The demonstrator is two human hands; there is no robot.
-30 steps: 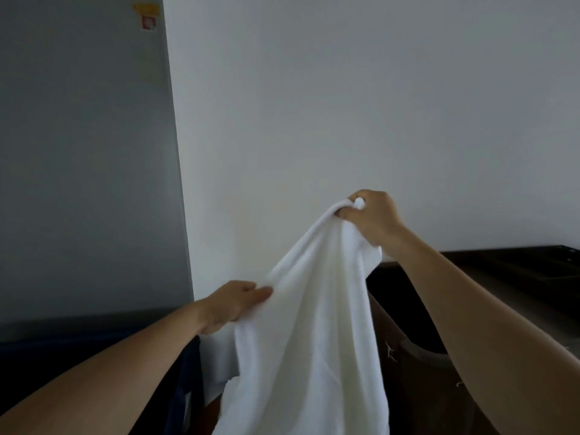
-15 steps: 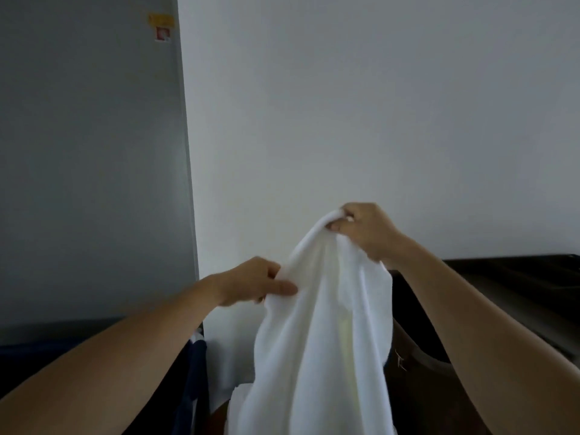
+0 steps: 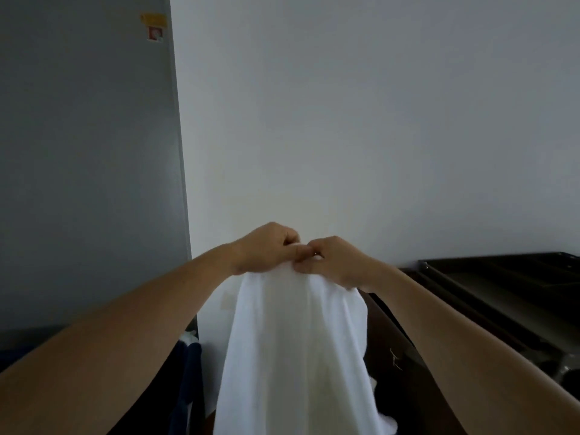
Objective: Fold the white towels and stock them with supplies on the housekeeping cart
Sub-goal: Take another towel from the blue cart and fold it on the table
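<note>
A white towel [image 3: 295, 350] hangs in front of me, held up by its top edge. My left hand [image 3: 266, 248] grips the top edge on the left. Right beside it, my right hand [image 3: 337, 260] grips the same edge, and the fingers of the two hands touch. The towel drapes down out of the bottom of the view, so its lower end is hidden. The dark housekeeping cart [image 3: 489, 293] stands at the right, below my right forearm.
A white wall [image 3: 376, 120] fills the view ahead, with a grey panel [image 3: 84, 152] on the left carrying a small sticker [image 3: 153, 29]. A dark blue cloth [image 3: 188, 372] and more white fabric lie low at the left behind the towel.
My left hand has moved up and right along the towel's edge until it meets my right hand. The right hand has dropped a little. The towel now hangs narrower.
</note>
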